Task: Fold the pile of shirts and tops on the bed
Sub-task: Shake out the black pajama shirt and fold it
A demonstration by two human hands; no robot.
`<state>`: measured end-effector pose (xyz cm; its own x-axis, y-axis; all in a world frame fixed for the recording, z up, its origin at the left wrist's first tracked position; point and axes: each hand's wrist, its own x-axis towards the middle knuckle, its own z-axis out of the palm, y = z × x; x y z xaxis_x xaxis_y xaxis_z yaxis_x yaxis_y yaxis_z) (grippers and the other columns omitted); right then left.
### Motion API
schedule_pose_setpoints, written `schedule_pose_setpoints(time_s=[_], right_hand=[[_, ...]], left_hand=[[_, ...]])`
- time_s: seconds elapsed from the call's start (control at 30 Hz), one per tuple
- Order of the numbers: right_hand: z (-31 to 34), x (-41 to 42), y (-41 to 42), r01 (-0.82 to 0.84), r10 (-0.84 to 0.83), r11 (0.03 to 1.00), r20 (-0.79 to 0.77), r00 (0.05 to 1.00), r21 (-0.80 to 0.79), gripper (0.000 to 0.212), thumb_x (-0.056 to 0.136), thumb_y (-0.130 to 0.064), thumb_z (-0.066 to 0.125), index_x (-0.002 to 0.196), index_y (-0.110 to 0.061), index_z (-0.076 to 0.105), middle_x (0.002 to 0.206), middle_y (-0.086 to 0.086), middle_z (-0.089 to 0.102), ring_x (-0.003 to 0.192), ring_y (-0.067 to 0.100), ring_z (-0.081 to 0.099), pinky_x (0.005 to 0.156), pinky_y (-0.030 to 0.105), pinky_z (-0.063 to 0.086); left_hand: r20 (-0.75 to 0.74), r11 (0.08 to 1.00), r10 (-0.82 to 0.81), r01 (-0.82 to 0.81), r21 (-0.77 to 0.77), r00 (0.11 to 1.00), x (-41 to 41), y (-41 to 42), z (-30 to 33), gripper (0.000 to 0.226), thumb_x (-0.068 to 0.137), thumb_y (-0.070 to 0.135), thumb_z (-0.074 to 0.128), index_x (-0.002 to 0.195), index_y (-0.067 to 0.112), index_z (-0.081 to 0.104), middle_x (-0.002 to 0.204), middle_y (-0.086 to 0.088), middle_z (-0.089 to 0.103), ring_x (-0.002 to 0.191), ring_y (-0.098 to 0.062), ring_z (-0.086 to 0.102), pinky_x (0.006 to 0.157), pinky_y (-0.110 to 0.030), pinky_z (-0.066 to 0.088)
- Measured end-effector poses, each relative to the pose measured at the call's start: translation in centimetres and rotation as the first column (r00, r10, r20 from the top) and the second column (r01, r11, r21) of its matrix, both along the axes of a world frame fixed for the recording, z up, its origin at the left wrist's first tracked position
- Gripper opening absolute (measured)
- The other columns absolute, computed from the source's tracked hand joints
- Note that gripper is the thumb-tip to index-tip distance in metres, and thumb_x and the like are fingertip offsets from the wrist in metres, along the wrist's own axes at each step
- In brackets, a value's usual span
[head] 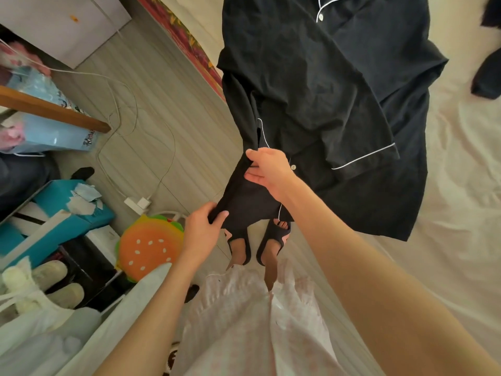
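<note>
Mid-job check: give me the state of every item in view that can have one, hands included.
black shirt: unfolded, spread on the bed, near edge hanging off and held
left hand: gripping the shirt's lower edge
right hand: pinching the shirt's edge higher up
dark garment: crumpled on the bed, unfolded
bed: sheet wrinkled

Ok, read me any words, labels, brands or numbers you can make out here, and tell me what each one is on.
No text here can be read.
Blue gift bag: dark print near its lower corner, too blurred to read.
White box beside the burger cushion: faint mark, too small to read.
Black shirt: white piping and buttons only, no label showing.
</note>
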<state>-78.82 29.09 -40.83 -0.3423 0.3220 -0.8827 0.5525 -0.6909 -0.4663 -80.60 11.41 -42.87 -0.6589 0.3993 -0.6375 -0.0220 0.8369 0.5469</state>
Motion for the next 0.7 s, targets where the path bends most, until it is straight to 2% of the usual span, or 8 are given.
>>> schedule_pose_setpoints(time_s=[0.07, 0.13, 0.2, 0.3, 0.43, 0.5, 0.57, 0.7], right_hand=[[-0.3, 0.5, -0.2, -0.008, 0.008, 1.000, -0.021, 1.000, -0.001, 0.021, 0.097, -0.012, 0.050, 0.115, -0.005, 0.059, 0.094, 0.012, 0.065, 0.091, 0.023, 0.065, 0.077, 0.028, 0.055], [-0.9, 2.0, -0.4, -0.032, 0.032, 0.999, 0.007, 0.999, -0.008, 0.018, 0.097, -0.016, 0.050, 0.106, -0.007, 0.062, 0.100, 0.012, 0.069, 0.083, 0.017, 0.066, 0.077, 0.027, 0.055], [-1.8, 4.6, -0.4, -0.019, 0.020, 1.000, 0.085, 0.996, -0.017, 0.017, 0.097, -0.017, 0.051, 0.104, -0.008, 0.063, 0.106, 0.013, 0.068, 0.083, 0.018, 0.066, 0.074, 0.026, 0.055], [-3.5, 10.7, 0.7, 0.162, -0.152, 0.986, 0.227, 0.962, -0.029, 0.024, 0.098, -0.009, 0.045, 0.117, 0.000, 0.058, 0.111, 0.017, 0.063, 0.096, 0.028, 0.062, 0.076, 0.031, 0.052], [-5.9, 19.9, 3.9, 0.232, -0.373, 0.911, 0.442, 0.816, 0.340, 0.020, 0.094, -0.009, 0.052, 0.114, -0.007, 0.055, 0.117, 0.015, 0.060, 0.092, 0.023, 0.059, 0.087, 0.041, 0.052], [-6.3, 23.6, 5.8, 0.157, -0.455, 0.854, 0.567, 0.687, 0.496, 0.033, 0.092, -0.019, 0.057, 0.122, -0.009, 0.049, 0.116, 0.005, 0.054, 0.100, 0.020, 0.054, 0.096, 0.040, 0.047], [-6.7, 26.5, 7.4, 0.101, -0.483, 0.834, 0.628, 0.610, 0.542, 0.047, 0.090, -0.029, 0.060, 0.130, -0.012, 0.043, 0.124, 0.006, 0.051, 0.113, 0.024, 0.053, 0.101, 0.042, 0.044], [-7.9, 28.9, 9.6, 0.101, -0.381, 0.887, 0.592, 0.710, 0.451, 0.055, 0.090, -0.032, 0.061, 0.137, -0.011, 0.041, 0.136, 0.009, 0.049, 0.125, 0.031, 0.048, 0.104, 0.042, 0.042]], left_hand=[[0.027, 0.999, 0.053, -0.053, 0.007, 0.998, 0.2, -0.9, 0.7, 0.020, 0.090, 0.019, 0.060, 0.100, 0.001, 0.062, 0.090, -0.005, 0.064, 0.088, -0.023, 0.061, 0.071, -0.030, 0.045], [0.045, 0.994, 0.107, -0.107, -0.012, 0.993, 0.7, -1.1, 1.4, 0.023, 0.091, 0.019, 0.060, 0.106, 0.001, 0.061, 0.094, -0.005, 0.063, 0.090, -0.020, 0.058, 0.074, -0.029, 0.045], [0.049, 0.991, 0.127, -0.125, -0.039, 0.991, 1.2, -0.9, 1.9, 0.026, 0.091, 0.019, 0.059, 0.109, 0.000, 0.059, 0.097, -0.007, 0.060, 0.092, -0.021, 0.056, 0.076, -0.028, 0.042], [0.046, 0.986, 0.158, -0.155, -0.060, 0.986, 1.9, -0.2, 2.1, 0.026, 0.092, 0.015, 0.057, 0.113, -0.001, 0.058, 0.105, -0.011, 0.062, 0.100, -0.026, 0.057, 0.078, -0.030, 0.043], [0.023, 0.976, 0.207, -0.205, -0.072, 0.978, 2.7, 0.8, 2.0, 0.024, 0.092, 0.013, 0.056, 0.112, -0.001, 0.059, 0.109, -0.014, 0.063, 0.102, -0.029, 0.057, 0.082, -0.034, 0.046], [0.001, 0.971, 0.226, -0.225, -0.076, 0.974, 3.1, 1.4, 1.9, 0.024, 0.091, 0.014, 0.057, 0.110, -0.001, 0.060, 0.108, -0.014, 0.063, 0.101, -0.030, 0.058, 0.086, -0.038, 0.048], [0.008, 0.958, 0.279, -0.277, -0.070, 0.960, 3.5, 1.7, 1.7, 0.024, 0.091, 0.013, 0.058, 0.110, -0.001, 0.060, 0.106, -0.012, 0.064, 0.097, -0.030, 0.060, 0.087, -0.041, 0.049], [0.040, 0.913, 0.404, -0.400, -0.079, 0.914, 4.3, 2.2, 1.9, 0.023, 0.092, 0.016, 0.057, 0.113, 0.005, 0.060, 0.107, -0.008, 0.064, 0.095, -0.031, 0.064, 0.084, -0.042, 0.051]])
